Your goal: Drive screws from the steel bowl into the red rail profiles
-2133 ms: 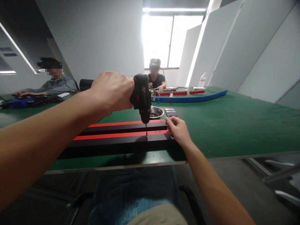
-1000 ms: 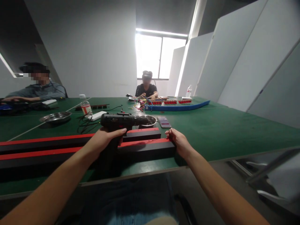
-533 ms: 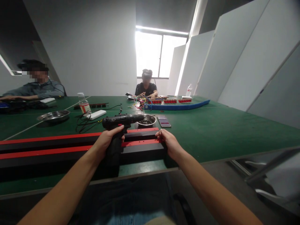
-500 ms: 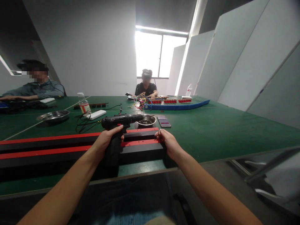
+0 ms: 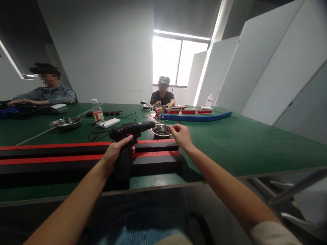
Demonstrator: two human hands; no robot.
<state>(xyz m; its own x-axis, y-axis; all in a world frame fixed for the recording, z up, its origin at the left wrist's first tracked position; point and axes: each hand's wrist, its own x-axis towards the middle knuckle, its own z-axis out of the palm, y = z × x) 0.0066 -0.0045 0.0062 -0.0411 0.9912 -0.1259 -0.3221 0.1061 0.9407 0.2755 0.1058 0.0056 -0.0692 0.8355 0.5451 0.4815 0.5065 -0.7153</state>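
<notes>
My left hand point(image 5: 115, 153) is wrapped round the grip of a black cordless drill point(image 5: 131, 130), its long bit pointing right over the bowl. My right hand point(image 5: 181, 135) is at the right rim of a small steel bowl point(image 5: 161, 126), its thumb and fingers pinched together; whatever they hold is too small to make out. Small dark pieces point(image 5: 162, 133), perhaps screws, lie in the bowl. Below the drill, two long black bars with red top strips run side by side: a nearer bar point(image 5: 155, 165) and a farther bar point(image 5: 158, 147). Small holes show in the red strips near their right ends.
A steel dish point(image 5: 65, 123), a bottle point(image 5: 97, 111) and a white power bank point(image 5: 109, 123) with a black cable are at left. Across the green table point(image 5: 230, 143), a blue strip point(image 5: 196, 117), red parts point(image 5: 188, 111) and coloured wires lie before a seated person. Another person sits far left.
My right hand has moved away from the right end of the bars, forward to the bowl's rim. The phone beside the bowl is now hidden behind it. My left hand still holds the drill.
</notes>
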